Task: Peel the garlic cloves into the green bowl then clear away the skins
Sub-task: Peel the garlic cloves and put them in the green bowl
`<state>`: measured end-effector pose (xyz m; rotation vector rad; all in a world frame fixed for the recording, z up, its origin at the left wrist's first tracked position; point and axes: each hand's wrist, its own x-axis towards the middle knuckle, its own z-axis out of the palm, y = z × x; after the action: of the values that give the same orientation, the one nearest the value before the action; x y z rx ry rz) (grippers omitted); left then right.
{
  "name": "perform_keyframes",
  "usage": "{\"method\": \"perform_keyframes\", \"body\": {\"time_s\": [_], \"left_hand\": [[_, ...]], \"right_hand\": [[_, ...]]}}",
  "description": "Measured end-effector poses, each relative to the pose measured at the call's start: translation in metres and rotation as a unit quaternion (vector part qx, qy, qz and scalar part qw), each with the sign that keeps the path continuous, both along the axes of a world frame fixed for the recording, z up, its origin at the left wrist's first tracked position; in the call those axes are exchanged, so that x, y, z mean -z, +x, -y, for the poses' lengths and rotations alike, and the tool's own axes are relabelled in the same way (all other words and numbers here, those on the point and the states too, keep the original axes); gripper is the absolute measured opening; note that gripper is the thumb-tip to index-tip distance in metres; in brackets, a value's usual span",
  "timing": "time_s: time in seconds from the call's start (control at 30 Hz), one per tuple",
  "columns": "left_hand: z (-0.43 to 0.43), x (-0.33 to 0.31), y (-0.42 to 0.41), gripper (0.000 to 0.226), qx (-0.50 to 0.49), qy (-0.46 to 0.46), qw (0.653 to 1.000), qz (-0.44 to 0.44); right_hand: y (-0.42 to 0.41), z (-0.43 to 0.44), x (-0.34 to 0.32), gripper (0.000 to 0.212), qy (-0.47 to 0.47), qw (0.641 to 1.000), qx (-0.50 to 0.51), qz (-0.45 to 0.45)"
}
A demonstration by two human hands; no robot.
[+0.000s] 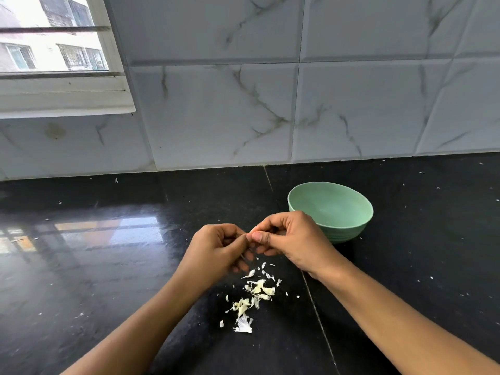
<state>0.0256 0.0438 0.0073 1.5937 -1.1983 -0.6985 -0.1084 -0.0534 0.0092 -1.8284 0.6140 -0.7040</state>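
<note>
My left hand [216,246] and my right hand [286,238] meet above the black counter, fingertips pinched together on something small that the fingers hide almost fully; it looks like a garlic clove. A green bowl [351,201] stands just behind and to the right of my right hand; the part of its inside that I see holds nothing. A loose heap of pale garlic skins [253,296] lies on the counter below my hands.
The black stone counter [108,266] is dotted with tiny white flecks. A marble-tiled wall [270,104] rises behind it, and a window [54,50] sits at the upper left. A seam in the counter runs past the skins on the right.
</note>
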Motion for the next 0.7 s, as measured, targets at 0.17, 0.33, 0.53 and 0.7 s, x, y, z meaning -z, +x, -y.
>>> {"method": "perform_keyframes", "body": {"time_s": [0.17,0.33,0.53,0.7], "left_hand": [[-0.005,0.004,-0.001,0.018,-0.041,-0.09,0.98,0.173],[-0.006,0.002,-0.005,0.015,-0.071,-0.135,0.961,0.232],[-0.002,-0.009,0.006,0.024,-0.098,-0.071,0.992,-0.025],[-0.001,-0.012,0.001,0.028,-0.03,0.047,0.985,-0.163]], "right_hand": [[-0.003,0.0,-0.005,0.002,0.049,0.999,-0.004,-0.003],[-0.006,0.001,-0.01,0.012,0.073,0.997,0.025,0.03],[-0.012,0.016,-0.012,0.009,0.005,0.995,0.098,0.032],[-0.006,0.002,-0.006,0.047,0.004,0.997,-0.052,-0.053]]}}
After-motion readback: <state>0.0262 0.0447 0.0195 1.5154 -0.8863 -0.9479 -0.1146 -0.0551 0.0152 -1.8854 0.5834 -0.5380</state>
